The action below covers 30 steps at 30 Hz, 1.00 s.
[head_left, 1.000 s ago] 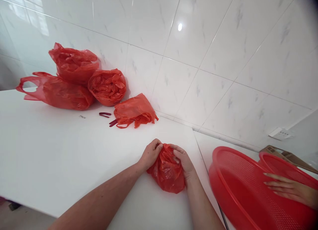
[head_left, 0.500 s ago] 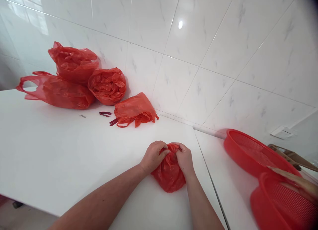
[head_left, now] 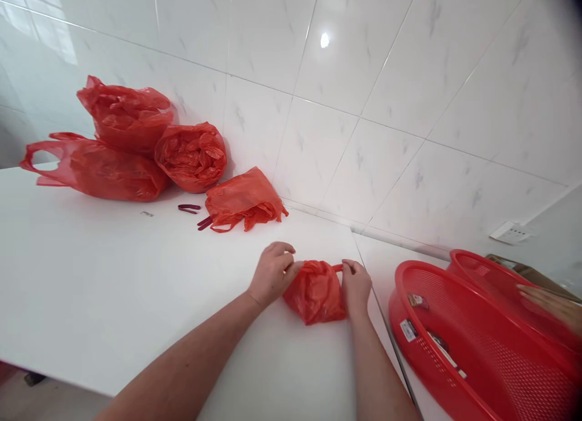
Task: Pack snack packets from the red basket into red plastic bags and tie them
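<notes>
A crumpled red plastic bag (head_left: pixel 318 292) lies on the white table between my hands. My left hand (head_left: pixel 274 270) is at its left side, thumb touching the plastic and fingers curved with a gap to the thumb. My right hand (head_left: pixel 356 286) pinches a narrow strip of the bag, drawn out from its upper right. What the bag contains, if anything, is hidden. Beyond my hands, a folded red plastic bag (head_left: pixel 245 199) rests near the wall, with dark red tweezers (head_left: pixel 204 223) beside its handle and another dark red pair of tweezers (head_left: pixel 188 208) to the left.
Full red bags (head_left: pixel 120 169) are piled against the tiled wall (head_left: pixel 254 117) at the left. At the right stand a red mesh basket (head_left: pixel 482 348) with small items inside and a second red basket (head_left: pixel 482 278) behind it. Another person's hand (head_left: pixel 552 306) reaches over them.
My hands have moved apart, and the right now pulls out a strip of the bag. At the right, the red baskets have shifted, and the near one now shows small items inside.
</notes>
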Motion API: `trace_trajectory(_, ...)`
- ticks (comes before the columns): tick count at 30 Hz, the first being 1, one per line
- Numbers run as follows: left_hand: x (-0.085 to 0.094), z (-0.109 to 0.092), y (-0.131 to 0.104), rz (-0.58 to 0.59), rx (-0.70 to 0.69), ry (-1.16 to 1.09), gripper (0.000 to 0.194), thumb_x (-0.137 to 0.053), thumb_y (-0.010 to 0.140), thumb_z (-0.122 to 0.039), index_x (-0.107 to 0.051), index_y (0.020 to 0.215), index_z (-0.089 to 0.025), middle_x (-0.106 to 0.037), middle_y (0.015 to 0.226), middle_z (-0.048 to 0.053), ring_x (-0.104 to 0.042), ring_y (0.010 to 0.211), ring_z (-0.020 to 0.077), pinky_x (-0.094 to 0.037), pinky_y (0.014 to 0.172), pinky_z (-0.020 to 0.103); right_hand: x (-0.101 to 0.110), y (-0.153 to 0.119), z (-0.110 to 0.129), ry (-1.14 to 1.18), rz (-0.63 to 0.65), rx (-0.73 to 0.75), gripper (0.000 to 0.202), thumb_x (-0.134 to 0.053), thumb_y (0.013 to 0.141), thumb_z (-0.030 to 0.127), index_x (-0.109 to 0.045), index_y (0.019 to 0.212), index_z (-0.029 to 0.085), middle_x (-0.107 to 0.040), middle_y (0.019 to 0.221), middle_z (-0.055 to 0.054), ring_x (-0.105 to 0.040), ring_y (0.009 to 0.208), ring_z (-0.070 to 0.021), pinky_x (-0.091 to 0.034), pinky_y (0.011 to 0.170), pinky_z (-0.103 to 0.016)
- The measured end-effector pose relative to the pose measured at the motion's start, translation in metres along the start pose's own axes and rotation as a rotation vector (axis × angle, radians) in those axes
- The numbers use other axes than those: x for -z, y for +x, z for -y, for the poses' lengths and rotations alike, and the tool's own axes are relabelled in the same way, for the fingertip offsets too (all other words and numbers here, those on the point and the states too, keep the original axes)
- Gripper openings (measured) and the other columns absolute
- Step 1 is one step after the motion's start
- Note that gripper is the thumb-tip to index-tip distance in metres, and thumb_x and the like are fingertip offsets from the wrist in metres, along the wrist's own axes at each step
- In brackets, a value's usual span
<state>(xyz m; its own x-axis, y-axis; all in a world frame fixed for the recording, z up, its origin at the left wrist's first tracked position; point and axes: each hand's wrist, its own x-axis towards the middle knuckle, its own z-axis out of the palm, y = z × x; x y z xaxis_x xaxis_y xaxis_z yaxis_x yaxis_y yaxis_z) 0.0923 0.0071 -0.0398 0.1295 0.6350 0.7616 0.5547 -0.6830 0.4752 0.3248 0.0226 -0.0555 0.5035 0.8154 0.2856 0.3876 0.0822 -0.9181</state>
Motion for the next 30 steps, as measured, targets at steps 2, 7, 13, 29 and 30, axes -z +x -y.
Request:
trace_trajectory(2,0.007,0.011,0.004,-0.067,0.007,0.114,0.033,-0.051,0.086,-0.029,-0.053,0.054,-0.019,-0.063,0.093,0.007,-0.055,0.090,0.0214,-0.043,0.084,0.041,0.009,0.007,-0.008,-0.115,-0.112,0.018,0.030,-0.049,0.072,0.034,-0.068,0.088,0.017,-0.067,0.102,-0.013,-0.055,0.102,-0.0274,-0.037,0.094,-0.040)
trace_trajectory(7,0.006,0.026,0.004,-0.095,0.049,0.139,0.034,-0.049,0.087,-0.028,-0.052,0.054,-0.018,-0.061,0.091,0.007,-0.054,0.091,0.0204,-0.043,0.083,0.039,0.018,0.015,-0.023,-0.282,-0.130,0.002,0.034,-0.044,0.072,0.032,-0.069,0.089,0.015,-0.068,0.099,-0.013,-0.058,0.095,-0.0277,-0.040,0.087,-0.039)
trace_trajectory(13,-0.005,0.023,-0.007,-0.091,0.121,0.043,0.012,-0.056,0.084,-0.030,-0.058,0.087,-0.018,-0.054,0.117,0.011,-0.047,0.115,0.0247,-0.041,0.095,0.045,0.021,0.015,-0.031,-0.304,-0.036,-0.028,0.038,-0.047,0.069,0.037,-0.069,0.092,0.016,-0.068,0.104,-0.014,-0.058,0.097,-0.0298,-0.041,0.086,-0.040)
trace_trajectory(29,0.051,0.018,-0.035,0.326,0.328,-0.030,0.008,-0.055,0.068,-0.018,-0.056,0.075,-0.021,-0.063,0.082,0.000,-0.058,0.077,0.0190,-0.046,0.068,0.029,-0.022,-0.033,0.006,0.099,0.494,0.034,0.035,-0.051,0.079,0.048,-0.068,0.091,0.020,-0.069,0.096,-0.006,-0.060,0.094,-0.0233,-0.042,0.083,-0.035)
trace_trajectory(30,0.066,0.023,-0.039,0.324,0.381,-0.013,0.008,-0.053,0.069,-0.020,-0.056,0.077,-0.021,-0.063,0.083,0.000,-0.058,0.078,0.0186,-0.046,0.069,0.029,-0.022,-0.032,0.007,0.091,0.476,0.045,0.033,-0.052,0.078,0.045,-0.068,0.091,0.019,-0.069,0.095,-0.006,-0.060,0.093,-0.0231,-0.042,0.083,-0.035)
